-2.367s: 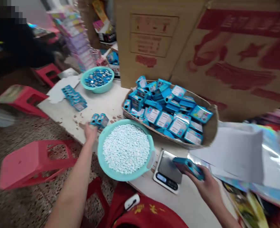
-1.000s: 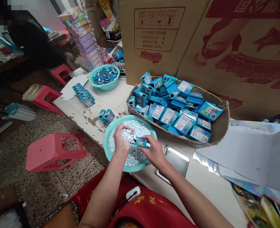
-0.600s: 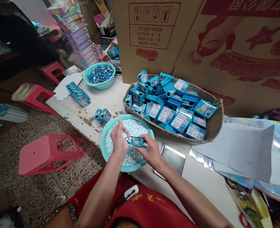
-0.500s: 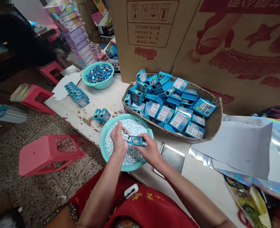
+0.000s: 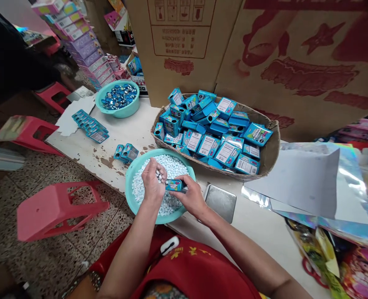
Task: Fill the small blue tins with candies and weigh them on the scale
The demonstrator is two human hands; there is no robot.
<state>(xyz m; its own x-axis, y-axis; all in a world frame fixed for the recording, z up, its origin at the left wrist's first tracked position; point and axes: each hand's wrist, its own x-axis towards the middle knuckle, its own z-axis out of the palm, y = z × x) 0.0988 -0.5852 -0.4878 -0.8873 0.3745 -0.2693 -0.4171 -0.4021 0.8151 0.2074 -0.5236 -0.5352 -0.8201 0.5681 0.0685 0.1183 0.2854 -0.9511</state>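
My left hand point(image 5: 154, 180) is cupped over a turquoise basin point(image 5: 129, 187), its fingers curled around several small white candies point(image 5: 160, 176). In my right hand point(image 5: 191, 195) is a small blue candy box point(image 5: 174, 185), gripped at its right end and lying roughly level. The box's left end meets the fingers and candies of my left hand. Beneath both hands, loose white candies point(image 5: 179, 167) fill the basin. Just right of the basin lies a shallow metal tray point(image 5: 221, 203).
Behind the basin, a cut-down cardboard tray point(image 5: 272, 153) holds a heap of blue boxes point(image 5: 208, 145). More boxes point(image 5: 126, 153) stand left of it. A second basin point(image 5: 134, 109) holds shiny blue pieces. Large cartons point(image 5: 184, 66) rise behind; red stools point(image 5: 40, 209) stand left.
The camera view has shifted, so the table things appear farther left. Both hands stay over the basin, with the candies still in the left and the box in the right.
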